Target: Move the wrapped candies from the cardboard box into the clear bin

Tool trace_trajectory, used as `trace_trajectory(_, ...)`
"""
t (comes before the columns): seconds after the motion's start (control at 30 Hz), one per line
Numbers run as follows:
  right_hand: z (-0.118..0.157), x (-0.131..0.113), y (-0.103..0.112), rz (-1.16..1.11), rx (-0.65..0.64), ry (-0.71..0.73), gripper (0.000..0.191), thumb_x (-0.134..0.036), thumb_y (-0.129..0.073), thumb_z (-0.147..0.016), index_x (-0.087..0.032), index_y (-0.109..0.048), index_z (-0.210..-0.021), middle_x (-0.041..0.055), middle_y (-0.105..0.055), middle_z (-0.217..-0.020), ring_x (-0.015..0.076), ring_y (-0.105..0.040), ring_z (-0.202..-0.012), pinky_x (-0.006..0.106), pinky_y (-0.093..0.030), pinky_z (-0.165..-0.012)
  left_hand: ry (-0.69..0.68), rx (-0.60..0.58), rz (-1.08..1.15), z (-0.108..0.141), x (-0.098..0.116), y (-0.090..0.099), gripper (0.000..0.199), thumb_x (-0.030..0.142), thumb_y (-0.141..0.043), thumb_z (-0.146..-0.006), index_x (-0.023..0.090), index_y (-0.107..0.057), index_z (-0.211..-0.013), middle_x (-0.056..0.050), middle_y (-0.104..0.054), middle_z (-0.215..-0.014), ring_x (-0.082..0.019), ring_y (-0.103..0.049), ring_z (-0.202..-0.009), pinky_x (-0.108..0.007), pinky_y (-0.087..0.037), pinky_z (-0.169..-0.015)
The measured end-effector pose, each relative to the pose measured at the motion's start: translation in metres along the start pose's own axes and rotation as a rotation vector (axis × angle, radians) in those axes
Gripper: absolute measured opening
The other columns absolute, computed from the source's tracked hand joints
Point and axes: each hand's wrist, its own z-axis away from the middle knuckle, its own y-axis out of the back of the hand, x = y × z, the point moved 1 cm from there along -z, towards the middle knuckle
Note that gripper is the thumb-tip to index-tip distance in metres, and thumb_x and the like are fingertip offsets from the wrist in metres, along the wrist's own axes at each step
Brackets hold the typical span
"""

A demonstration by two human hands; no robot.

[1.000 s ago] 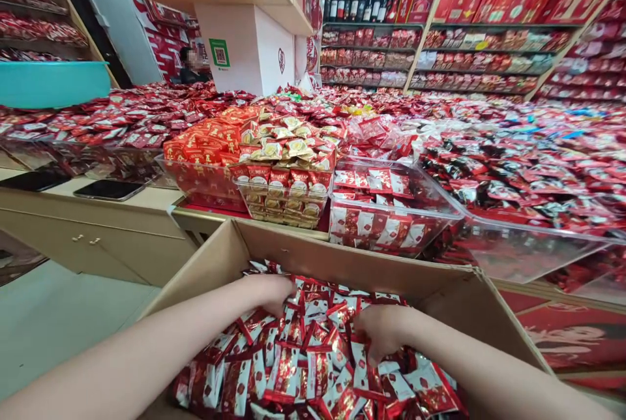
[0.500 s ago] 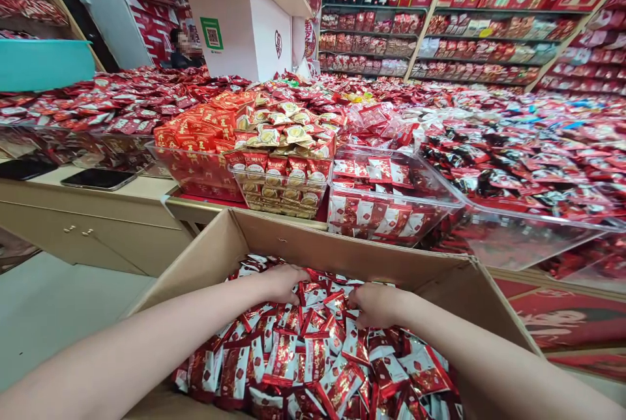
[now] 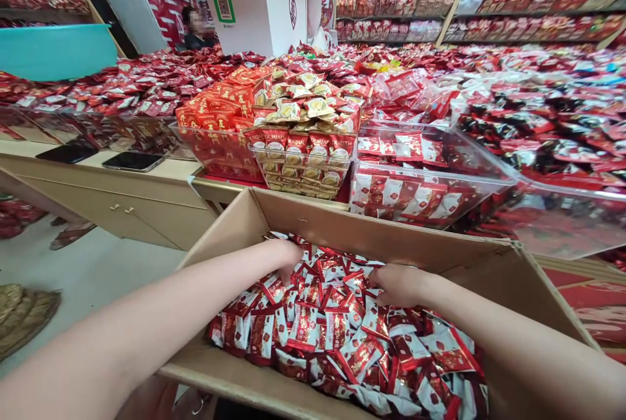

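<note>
Small red-and-white candy packets [image 3: 313, 325] fill an open cardboard box [image 3: 342, 214] in front of me. My left hand [image 3: 287, 259] reaches in at the far left part of the heap, its fingers pointing down among the packets and partly hidden. Across from it, my right hand [image 3: 400, 284] rests on the heap's right side with fingers apart, touching packets. Both hands look open, and no packet is lifted clear of the heap.
Behind the box, a clear bin [image 3: 415, 195] holds similar red-and-white packets. Beside it stand durian candies [image 3: 306, 146] and red-orange packets [image 3: 220, 123]. Two phones lie on the counter, one a dark phone [image 3: 133, 161]. A turquoise tub [image 3: 56, 51] is at left; a person [image 3: 198, 32] is farther back.
My view has tilted down and turned left, so the box sits farther right and more floor shows. My left hand has drawn slightly toward the box's left side, its fingers turned downward.
</note>
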Motion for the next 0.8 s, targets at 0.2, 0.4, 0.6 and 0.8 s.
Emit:
trace_trajectory(0.2,0.006,-0.007,0.010,-0.002,-0.008,-0.004,0.028,-0.029,-0.053,-0.064,-0.016,-0.061,-0.087,0.0109,-0.062,-0.086,0.0237,-0.057,-0.078,0.028,-0.038,-0.058,0.027,-0.193,-0.067,0.013,0.023,0.007,0.047,0.019,-0.077,-0.028,0.015,-0.062,-0.073,-0.003,-0.063,-0.060,-0.022,-0.056,-0.055,-0.030,-0.043,-0.050)
trace_trajectory(0.4,0.023,-0.015,0.036,-0.660,0.016,0.237,0.044,-0.044,-0.059,-0.061,-0.019,-0.053,-0.097,0.0026,-0.061,-0.087,0.0154,-0.056,-0.075,0.023,-0.041,-0.061,-0.307,-0.051,0.293,0.043,0.062,0.056,0.032,0.038,-0.062,-0.060,0.019,-0.059,-0.085,0.001,-0.062,-0.073,-0.011,-0.055,-0.062,-0.020,-0.042,-0.055)
trace_trajectory(0.6,0.047,-0.029,0.059,-1.110,0.148,0.562,0.032,-0.041,-0.045,-0.077,-0.013,-0.053,-0.090,0.0023,-0.059,-0.074,0.0124,-0.056,-0.070,0.027,-0.043,-0.069,-0.396,0.150,0.792,0.069,0.091,0.074,0.028,0.039,-0.056,-0.067,0.012,-0.060,-0.076,0.002,-0.053,-0.057,-0.006,-0.045,-0.044,-0.019,-0.038,-0.044)
trace_trajectory(0.8,0.062,-0.030,0.069,-0.880,0.424,0.549,0.029,-0.035,-0.039,-0.081,-0.013,-0.054,-0.095,0.0041,-0.061,-0.073,0.0137,-0.057,-0.070,0.029,-0.044,-0.071,-0.397,0.275,0.809,0.083,0.096,0.087,0.035,0.046,-0.047,-0.072,0.012,-0.057,-0.074,0.002,-0.053,-0.060,-0.007,-0.046,-0.051,-0.018,-0.037,-0.048)
